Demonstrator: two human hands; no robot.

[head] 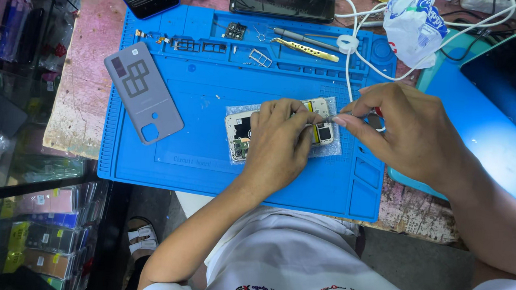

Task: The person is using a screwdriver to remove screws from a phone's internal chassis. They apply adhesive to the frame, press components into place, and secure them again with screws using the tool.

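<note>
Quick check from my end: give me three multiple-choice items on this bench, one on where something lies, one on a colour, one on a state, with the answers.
1. Where does the grey back cover lie?
A. on the blue mat's left part
B. on the glowing panel
C. under the left hand

2. What colour is the work mat?
A. green
B. blue
C. black

3. What state is the phone under the left hand in?
A. closed
B. back removed, insides exposed
C. wrapped in plastic

Answers:
1 A, it rests apart from both hands, left of the phone.
2 B, the mat is plain blue.
3 B, inner parts show while the right hand holds a thin tool to it.
</note>
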